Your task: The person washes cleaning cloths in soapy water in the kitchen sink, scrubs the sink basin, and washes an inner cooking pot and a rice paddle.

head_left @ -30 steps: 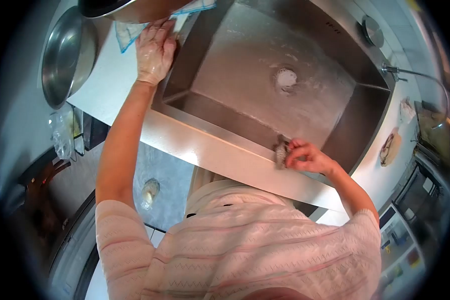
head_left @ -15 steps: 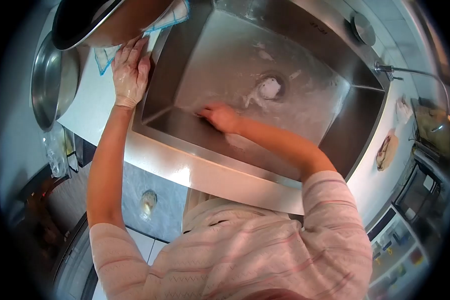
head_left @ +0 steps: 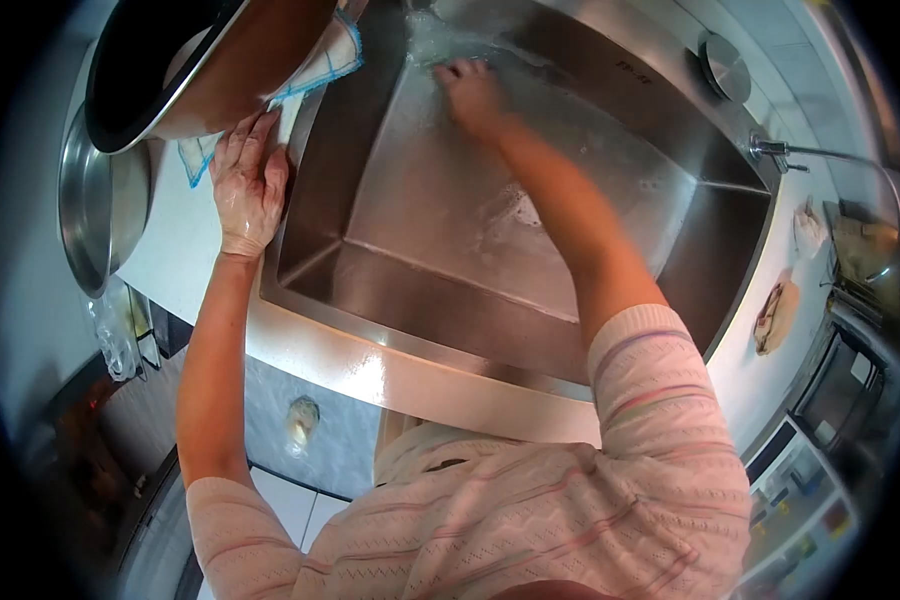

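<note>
My left hand (head_left: 248, 195) lies flat on the white counter (head_left: 175, 235) beside the sink's left rim, fingers stretched out and skin wet. Its fingertips reach the white cloth with blue edging (head_left: 325, 62) under a large dark-lined pot (head_left: 240, 75). Down in the stainless steel sink (head_left: 410, 270), my right hand (head_left: 478, 100) is near the far left corner, by the far wall. Its fingers are bent down toward the wet sink floor. Whatever is under them, if anything, is hidden. The drain (head_left: 526, 210) is partly behind my right forearm.
A steel bowl (head_left: 105, 205) stands tilted at the left of the counter. A faucet (head_left: 770, 150) and a round metal lid (head_left: 725, 68) are along the sink's far right side. A brown item (head_left: 776, 315) lies on the right counter. A plastic bag (head_left: 115, 335) hangs at left.
My right hand has moved from the sink's near left part to the far left corner. My left hand stays on the counter. The view has shifted slightly, and less foam shows around the drain.
</note>
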`<state>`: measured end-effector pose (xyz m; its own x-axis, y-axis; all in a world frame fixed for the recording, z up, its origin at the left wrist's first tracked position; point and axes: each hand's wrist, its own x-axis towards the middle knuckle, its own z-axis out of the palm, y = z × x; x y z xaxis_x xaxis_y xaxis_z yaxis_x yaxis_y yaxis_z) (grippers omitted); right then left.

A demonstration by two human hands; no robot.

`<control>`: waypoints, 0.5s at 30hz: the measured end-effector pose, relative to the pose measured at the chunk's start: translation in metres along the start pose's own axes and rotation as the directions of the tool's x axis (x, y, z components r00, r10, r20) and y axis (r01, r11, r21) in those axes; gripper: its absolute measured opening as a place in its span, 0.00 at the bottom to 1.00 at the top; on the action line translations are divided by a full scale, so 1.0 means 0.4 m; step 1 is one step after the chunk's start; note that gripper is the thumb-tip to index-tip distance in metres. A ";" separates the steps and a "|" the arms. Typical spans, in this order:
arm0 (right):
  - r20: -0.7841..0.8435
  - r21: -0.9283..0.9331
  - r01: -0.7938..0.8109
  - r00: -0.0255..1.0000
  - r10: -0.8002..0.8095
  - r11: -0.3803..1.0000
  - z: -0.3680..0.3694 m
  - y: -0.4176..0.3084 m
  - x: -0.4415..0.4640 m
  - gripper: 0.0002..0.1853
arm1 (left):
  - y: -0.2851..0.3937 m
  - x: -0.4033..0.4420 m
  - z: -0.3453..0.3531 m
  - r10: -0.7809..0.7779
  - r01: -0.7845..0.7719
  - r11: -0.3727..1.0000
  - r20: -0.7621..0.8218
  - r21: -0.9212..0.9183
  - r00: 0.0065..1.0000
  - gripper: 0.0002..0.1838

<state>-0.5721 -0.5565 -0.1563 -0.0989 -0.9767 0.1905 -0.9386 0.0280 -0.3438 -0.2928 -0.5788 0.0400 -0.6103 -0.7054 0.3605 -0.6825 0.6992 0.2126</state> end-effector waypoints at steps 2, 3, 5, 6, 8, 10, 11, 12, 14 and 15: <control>0.029 0.036 -0.051 0.998 0.050 0.998 -0.053 0.079 -0.038 0.23 | 0.000 0.000 -0.001 -0.004 0.004 1.000 0.003 0.019 1.000 0.21; 0.111 0.051 -0.048 0.993 0.042 0.998 -0.114 0.112 -0.076 0.22 | -0.001 0.001 -0.001 0.002 -0.002 1.000 -0.002 0.012 1.000 0.21; 0.035 0.016 -0.151 0.988 0.150 0.988 -0.174 0.167 -0.154 0.21 | -0.001 0.003 0.000 0.010 -0.010 1.000 -0.017 -0.002 1.000 0.20; 0.025 0.203 -0.263 0.964 0.264 0.943 -0.170 0.241 -0.197 0.20 | 0.000 0.004 -0.001 0.015 -0.015 1.000 -0.021 -0.016 1.000 0.19; -0.043 0.315 -0.333 0.930 0.364 0.889 -0.167 0.389 -0.307 0.17 | 0.001 0.004 -0.006 0.024 -0.025 0.999 -0.028 -0.042 0.999 0.19; -0.056 0.111 -0.522 0.846 0.530 0.846 -0.251 0.458 -0.381 0.14 | 0.000 0.002 -0.002 0.017 -0.018 0.999 -0.034 -0.042 0.999 0.18; -0.021 -0.028 -0.694 0.720 0.693 0.720 -0.306 0.467 -0.398 0.12 | 0.000 0.002 -0.003 0.011 -0.013 0.999 -0.042 -0.041 0.999 0.18; -0.014 0.366 -0.722 0.627 0.779 0.588 -0.357 0.465 -0.420 0.12 | 0.002 0.004 -0.005 0.014 -0.015 1.000 -0.054 -0.028 0.998 0.18; 0.032 0.811 -0.505 0.542 0.840 0.295 -0.431 0.422 -0.397 0.13 | 0.007 0.000 -0.008 0.010 -0.010 1.000 -0.069 0.002 0.998 0.19; 0.017 0.900 -0.375 0.538 0.843 0.221 -0.463 0.365 -0.359 0.13 | 0.007 -0.004 -0.008 0.005 -0.005 1.000 -0.066 0.000 0.998 0.18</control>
<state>-0.7562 -0.3727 -0.0636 -0.8387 -0.5053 -0.2031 0.1272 0.1808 -0.9753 -0.2925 -0.5755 0.0431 -0.5856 -0.6927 0.4209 -0.6797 0.7026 0.2106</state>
